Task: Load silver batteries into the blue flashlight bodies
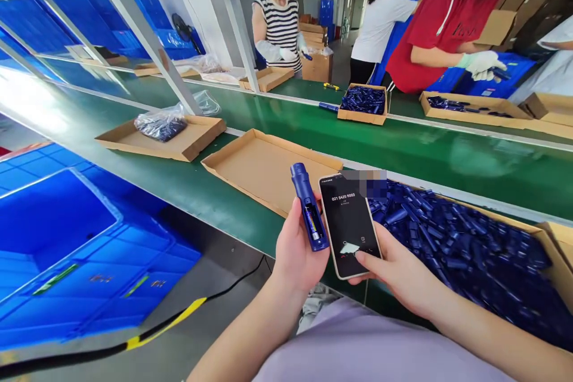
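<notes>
My left hand [296, 250] is closed around a dark blue, torch-like cylindrical device [301, 182]. Its slot is uncovered toward me, and a battery shows inside. Close beside it, my right hand [394, 268] grips a smartphone [349, 224] in a light case, tilted slightly, with the thumb on the lower screen. The dark screen is lit with what looks like a call display. Behind the right hand, a cardboard tray holds a heap of dark blue plastic parts [452, 245].
A cardboard tray [250, 149] lies ahead on the green conveyor table [233, 206]. Left of it, another tray [197, 137] holds a plastic bag [161, 124]. Blue bins [147, 256] stand below left. Across the belt, several people work near a box of blue parts [363, 100].
</notes>
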`<state>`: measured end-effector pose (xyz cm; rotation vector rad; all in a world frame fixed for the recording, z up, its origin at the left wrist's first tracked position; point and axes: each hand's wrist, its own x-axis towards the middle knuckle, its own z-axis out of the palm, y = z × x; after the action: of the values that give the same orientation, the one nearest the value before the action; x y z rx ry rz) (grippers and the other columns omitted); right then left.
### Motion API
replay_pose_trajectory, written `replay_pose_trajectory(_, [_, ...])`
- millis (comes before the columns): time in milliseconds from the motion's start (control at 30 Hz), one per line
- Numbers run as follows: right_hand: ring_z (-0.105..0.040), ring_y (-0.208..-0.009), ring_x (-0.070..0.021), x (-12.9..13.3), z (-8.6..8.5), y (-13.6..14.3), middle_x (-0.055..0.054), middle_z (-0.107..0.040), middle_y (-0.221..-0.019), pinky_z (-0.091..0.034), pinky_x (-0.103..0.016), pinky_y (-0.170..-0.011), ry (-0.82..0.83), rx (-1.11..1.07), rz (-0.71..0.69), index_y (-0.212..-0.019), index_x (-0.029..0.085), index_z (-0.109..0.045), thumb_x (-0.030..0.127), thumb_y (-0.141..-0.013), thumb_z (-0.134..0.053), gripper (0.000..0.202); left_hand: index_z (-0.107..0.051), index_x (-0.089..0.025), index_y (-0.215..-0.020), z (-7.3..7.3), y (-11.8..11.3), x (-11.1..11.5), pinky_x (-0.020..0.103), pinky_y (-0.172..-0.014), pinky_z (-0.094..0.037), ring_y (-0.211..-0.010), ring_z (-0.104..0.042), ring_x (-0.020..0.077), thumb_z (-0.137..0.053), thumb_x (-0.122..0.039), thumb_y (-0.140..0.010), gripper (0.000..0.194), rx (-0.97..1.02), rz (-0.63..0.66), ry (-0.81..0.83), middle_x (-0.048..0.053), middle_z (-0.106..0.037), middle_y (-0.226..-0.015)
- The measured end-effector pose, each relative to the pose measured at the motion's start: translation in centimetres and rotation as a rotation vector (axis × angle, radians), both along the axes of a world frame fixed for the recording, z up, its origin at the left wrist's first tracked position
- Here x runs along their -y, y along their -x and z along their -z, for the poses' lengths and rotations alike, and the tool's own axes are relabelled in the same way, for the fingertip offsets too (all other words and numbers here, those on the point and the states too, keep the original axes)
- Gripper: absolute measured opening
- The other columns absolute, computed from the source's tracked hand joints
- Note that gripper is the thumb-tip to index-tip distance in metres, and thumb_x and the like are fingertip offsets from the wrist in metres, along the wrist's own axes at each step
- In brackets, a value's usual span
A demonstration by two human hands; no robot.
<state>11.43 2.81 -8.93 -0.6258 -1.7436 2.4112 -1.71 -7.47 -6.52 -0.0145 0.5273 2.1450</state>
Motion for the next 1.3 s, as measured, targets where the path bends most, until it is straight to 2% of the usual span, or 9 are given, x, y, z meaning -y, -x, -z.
replay_pose_trajectory(100, [-0.064,-0.075,-0.0199,0.2,0.1,1.1,-0.005,-0.060,-0.105,-0.059,-0.037,-0.061,-0.249,0.145,0.114,-0.131,0.024,-0.038,0.033,-0.076,-0.071,0.065,-0.070,-0.016,-0.096,0.1,-0.5,-0.5,0.023,-0.074,-0.054,-0.078,-0.065,0.0129,-0.050,-0.039,-0.096,0.030,-0.029,-0.050,-0.001,0.004,-0.067,-0.088])
replay_pose_trajectory(167, [-0.064,-0.084,-0.0223,0.3,-0.1,1.7,-0.006,-0.059,-0.108,-0.058,-0.038,-0.071,-0.401,0.172,0.195,-0.130,0.023,-0.038,0.025,-0.067,-0.077,0.074,-0.071,-0.016,-0.095,0.0,-0.7,-0.8,0.020,-0.077,-0.052,-0.079,-0.065,0.0115,-0.051,-0.038,-0.096,0.029,-0.046,-0.086,0.004,0.004,-0.068,-0.090])
replay_pose_trajectory(233, [-0.061,-0.101,-0.0251,0.4,-0.4,2.0,-0.007,-0.057,-0.117,-0.056,-0.038,-0.085,-0.441,0.121,0.223,-0.132,0.024,-0.037,0.021,-0.061,-0.081,0.083,-0.071,-0.016,-0.095,-0.2,-0.7,-1.0,0.020,-0.077,-0.052,-0.080,-0.065,0.0119,-0.051,-0.037,-0.096,0.029,-0.056,-0.095,0.022,0.004,-0.068,-0.090])
replay_pose_trajectory(267, [-0.060,-0.103,-0.0252,0.3,-0.5,1.9,-0.007,-0.055,-0.119,-0.055,-0.037,-0.084,-0.420,0.095,0.201,-0.134,0.024,-0.035,0.022,-0.063,-0.081,0.085,-0.071,-0.017,-0.095,-0.3,-0.6,-1.0,0.021,-0.077,-0.052,-0.080,-0.065,0.0124,-0.052,-0.037,-0.095,0.028,-0.053,-0.093,0.035,0.004,-0.068,-0.090])
replay_pose_trajectory(400, [-0.060,-0.079,-0.0199,-0.1,-0.4,0.6,-0.008,-0.054,-0.114,-0.054,-0.033,-0.058,-0.264,0.053,0.044,-0.142,0.028,-0.023,0.036,-0.083,-0.067,0.073,-0.070,-0.015,-0.097,-0.6,-0.4,-0.9,0.025,-0.076,-0.052,-0.078,-0.065,0.0142,-0.054,-0.039,-0.093,0.028,-0.030,-0.046,0.052,0.004,-0.066,-0.088])
replay_pose_trajectory(500, [-0.057,-0.077,-0.0173,-0.6,0.0,-0.4,-0.009,-0.051,-0.119,-0.055,-0.032,-0.060,-0.213,-0.008,-0.007,-0.143,0.030,-0.021,0.038,-0.091,-0.059,0.066,-0.069,-0.015,-0.097,-0.5,-0.5,-0.9,0.026,-0.076,-0.052,-0.080,-0.064,0.0148,-0.057,-0.040,-0.092,0.028,-0.025,-0.013,0.032,0.004,-0.065,-0.088])
replay_pose_trajectory(667, [-0.057,-0.088,-0.0205,-0.8,0.1,-0.9,-0.011,-0.048,-0.128,-0.057,-0.033,-0.061,-0.205,-0.048,0.016,-0.147,0.029,-0.020,0.040,-0.091,-0.058,0.068,-0.068,-0.017,-0.096,-0.4,-0.7,-1.4,0.031,-0.075,-0.053,-0.084,-0.065,0.0185,-0.053,-0.043,-0.093,0.030,-0.052,0.019,0.022,0.005,-0.067,-0.091])
replay_pose_trajectory(900, [-0.057,-0.109,-0.0272,-0.6,-0.1,-1.6,-0.013,-0.029,-0.151,-0.060,-0.034,-0.062,-0.191,-0.149,0.119,-0.153,0.037,-0.001,0.038,-0.094,-0.057,0.081,-0.069,-0.017,-0.097,-0.5,-0.5,-2.0,0.034,-0.088,-0.053,-0.094,-0.067,0.0199,-0.051,-0.040,-0.095,0.029,-0.012,-0.004,0.020,0.006,-0.069,-0.096])
replay_pose_trajectory(1300, [-0.059,-0.103,-0.0258,-0.2,-0.8,-1.7,-0.012,-0.039,-0.146,-0.059,-0.033,-0.061,-0.087,-0.159,0.195,-0.153,0.036,-0.013,0.038,-0.091,-0.062,0.079,-0.068,-0.017,-0.096,-0.6,-0.7,-2.8,0.041,-0.091,-0.052,-0.095,-0.067,0.0227,-0.054,-0.040,-0.093,0.028,0.060,-0.007,0.074,0.005,-0.068,-0.097])
